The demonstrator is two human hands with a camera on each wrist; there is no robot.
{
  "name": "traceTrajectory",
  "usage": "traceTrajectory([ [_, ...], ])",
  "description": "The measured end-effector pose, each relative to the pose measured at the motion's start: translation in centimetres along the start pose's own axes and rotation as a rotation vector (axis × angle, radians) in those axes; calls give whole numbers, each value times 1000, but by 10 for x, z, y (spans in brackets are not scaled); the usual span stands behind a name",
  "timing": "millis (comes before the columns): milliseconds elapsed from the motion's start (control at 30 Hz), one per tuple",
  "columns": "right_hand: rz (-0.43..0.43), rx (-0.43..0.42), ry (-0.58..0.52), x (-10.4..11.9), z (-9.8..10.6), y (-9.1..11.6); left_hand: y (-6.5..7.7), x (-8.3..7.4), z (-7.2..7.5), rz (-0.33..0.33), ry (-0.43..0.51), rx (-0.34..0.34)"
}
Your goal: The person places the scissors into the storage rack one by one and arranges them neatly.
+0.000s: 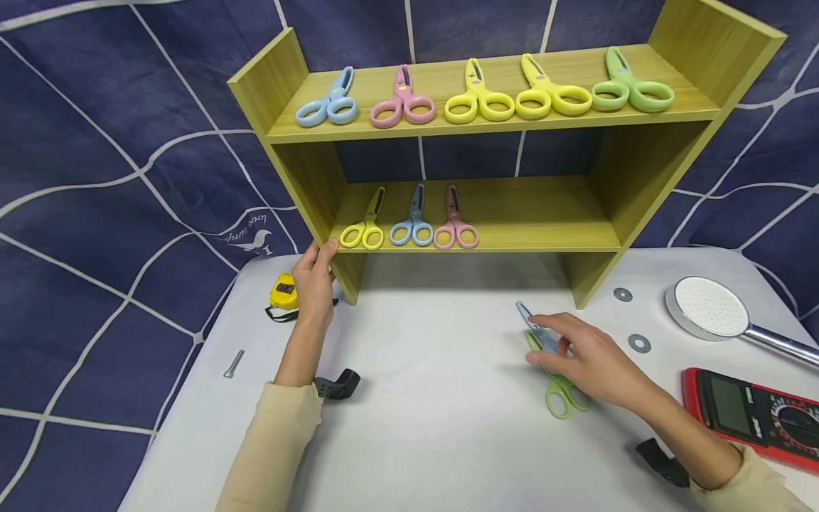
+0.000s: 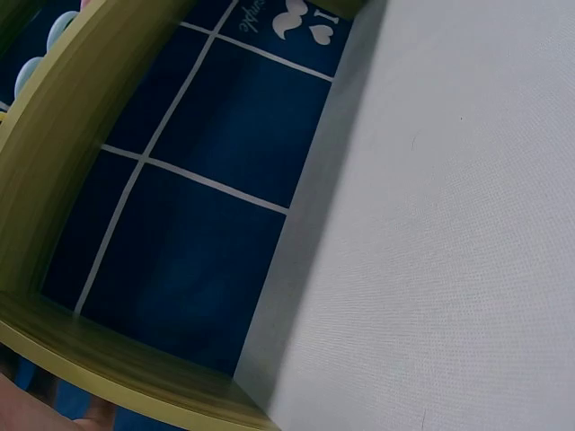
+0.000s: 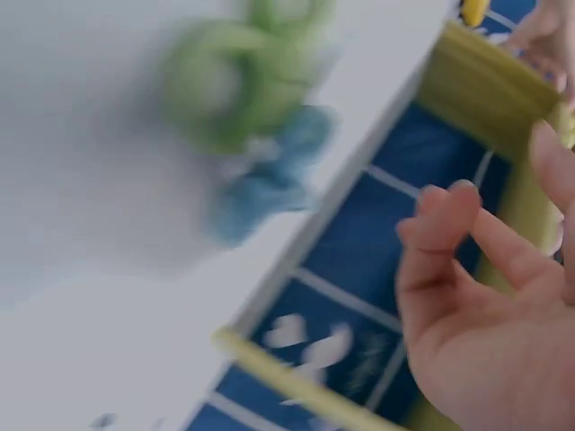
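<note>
My left hand [image 1: 313,283] grips the left side panel of a two-tier wooden shelf [image 1: 486,245], thumb at the lower board's front edge. Over the white table, my right hand [image 1: 585,359] hovers with thumb and index finger apart and nothing between them. Below it in the head view lie light blue scissors [image 1: 524,310], partly hidden by the fingers, and green scissors [image 1: 558,405]. Both pairs look blurred in the right wrist view, with the blue handles [image 3: 265,180] beside the green handles [image 3: 211,85] and the hand off to the side.
Several scissors, such as a pink pair [image 1: 403,103], stand along both tiers. A yellow tape measure [image 1: 284,293] and a bolt [image 1: 234,363] lie left. Right are washers [image 1: 639,344], a shower head [image 1: 710,309] and a red multimeter [image 1: 755,412].
</note>
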State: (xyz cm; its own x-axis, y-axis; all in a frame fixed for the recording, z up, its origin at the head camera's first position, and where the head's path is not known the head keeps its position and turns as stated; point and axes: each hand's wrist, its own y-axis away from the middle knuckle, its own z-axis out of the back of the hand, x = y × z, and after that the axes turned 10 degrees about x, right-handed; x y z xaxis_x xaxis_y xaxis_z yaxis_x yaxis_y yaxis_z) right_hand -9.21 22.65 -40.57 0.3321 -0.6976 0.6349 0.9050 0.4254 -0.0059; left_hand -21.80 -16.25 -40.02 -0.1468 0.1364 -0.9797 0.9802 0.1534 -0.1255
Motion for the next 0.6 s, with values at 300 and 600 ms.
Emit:
traceTrajectory([
  [300, -144, 156, -26, -42, -2, 29, -2, 3, 0, -17, 8, 5],
  [600, -76, 164, 78, -43, -10, 22, -2, 3, 0, -26, -6, 19],
])
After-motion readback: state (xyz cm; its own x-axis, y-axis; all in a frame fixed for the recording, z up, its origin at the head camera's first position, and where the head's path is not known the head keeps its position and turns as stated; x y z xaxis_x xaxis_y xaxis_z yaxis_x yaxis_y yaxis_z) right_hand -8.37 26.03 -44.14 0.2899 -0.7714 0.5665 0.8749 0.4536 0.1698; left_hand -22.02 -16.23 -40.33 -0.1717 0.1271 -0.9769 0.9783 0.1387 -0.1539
